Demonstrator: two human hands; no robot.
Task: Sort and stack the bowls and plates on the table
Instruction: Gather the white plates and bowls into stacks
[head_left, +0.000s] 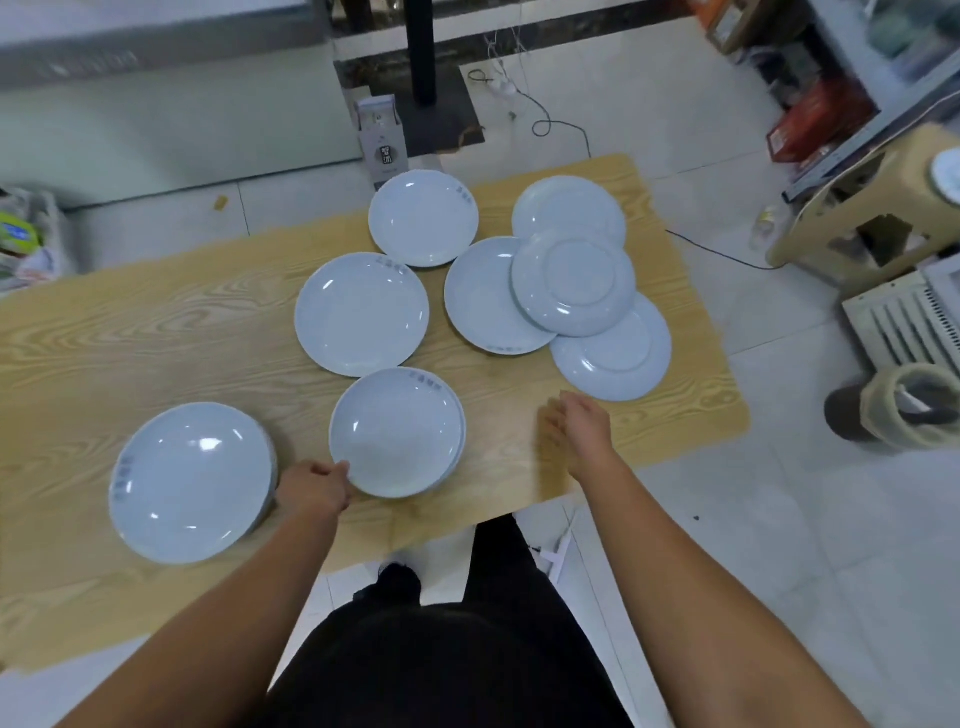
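Sorting partly done: two stacks begun near the table's front edge, most dishes still loose.

Near front edge of light wood-grain table (130, 338): short stack of deep white ceramic bowls (397, 431), rims of at least two showing, and to its left a stack of wide white ceramic plates (192, 480) with several rims visible at its right side. Left hand (314, 486) closed on near rim of bowl stack, fingers curled over the edge. Right hand (579, 423) blurred, hovering empty over bare table, fingers loosely spread. Left to sort, by the look of it: two single upright white dishes (362, 314) (423, 218) mid-table, plus an overlapping cluster of four (574, 280) further right, three lying upside down, needing flipping before stacking.
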